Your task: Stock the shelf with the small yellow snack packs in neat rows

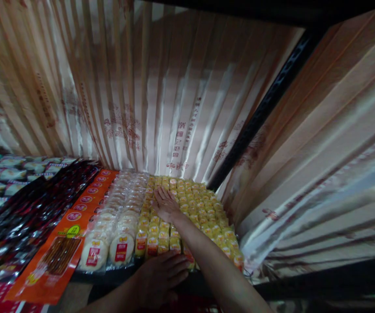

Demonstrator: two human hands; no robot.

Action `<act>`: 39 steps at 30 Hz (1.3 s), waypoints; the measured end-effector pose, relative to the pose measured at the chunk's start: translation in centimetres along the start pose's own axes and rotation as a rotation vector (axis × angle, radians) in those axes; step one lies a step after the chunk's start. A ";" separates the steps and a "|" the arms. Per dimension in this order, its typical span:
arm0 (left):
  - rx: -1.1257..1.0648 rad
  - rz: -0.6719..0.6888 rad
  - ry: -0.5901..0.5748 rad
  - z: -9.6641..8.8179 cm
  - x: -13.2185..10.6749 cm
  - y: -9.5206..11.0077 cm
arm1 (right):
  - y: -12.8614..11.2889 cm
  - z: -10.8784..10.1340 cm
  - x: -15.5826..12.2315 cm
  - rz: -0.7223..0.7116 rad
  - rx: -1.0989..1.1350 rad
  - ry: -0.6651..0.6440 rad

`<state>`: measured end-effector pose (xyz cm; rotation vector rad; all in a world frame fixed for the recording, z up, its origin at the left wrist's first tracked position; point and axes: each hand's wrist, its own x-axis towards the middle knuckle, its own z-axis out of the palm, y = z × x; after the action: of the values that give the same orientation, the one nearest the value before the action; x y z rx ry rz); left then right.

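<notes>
My right hand [167,206] lies flat on top of rows of small yellow-wrapped snack packs [203,208], its fingers stretched toward the back. It grips nothing. Lower down, my left hand [161,274] is at the front edge of the same rows, fingers extended and slightly apart; whether its fingertips touch the front packs I cannot tell. Just left of the yellow packs stand two rows of round white biscuits in clear wrap [121,248]. My right forearm covers part of the yellow packs.
Orange snack bags [60,256] overlap in a row, beside dark glossy packets [37,208] and white packets [5,174] at far left. Pleated printed curtains [161,95] hang behind and to the right. A black slanted post [259,117] rises at the back right corner.
</notes>
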<state>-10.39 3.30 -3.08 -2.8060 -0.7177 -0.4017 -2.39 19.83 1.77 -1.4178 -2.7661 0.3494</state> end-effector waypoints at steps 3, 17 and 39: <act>0.034 0.009 -0.014 0.0 0.0 0.0 | 0.4 -0.5 0.6 0.027 -0.028 0.071; 0.102 0.027 0.021 0.5 0.2 0.0 | 1.5 -0.8 2.2 0.080 -0.025 0.076; 0.095 0.045 0.015 1.0 0.3 -0.2 | 4.9 -2.0 4.7 0.262 -0.068 0.125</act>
<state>-10.06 3.81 -3.88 -2.7221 -0.6518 -0.3701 -1.00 26.81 2.27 -1.7579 -2.5207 0.1637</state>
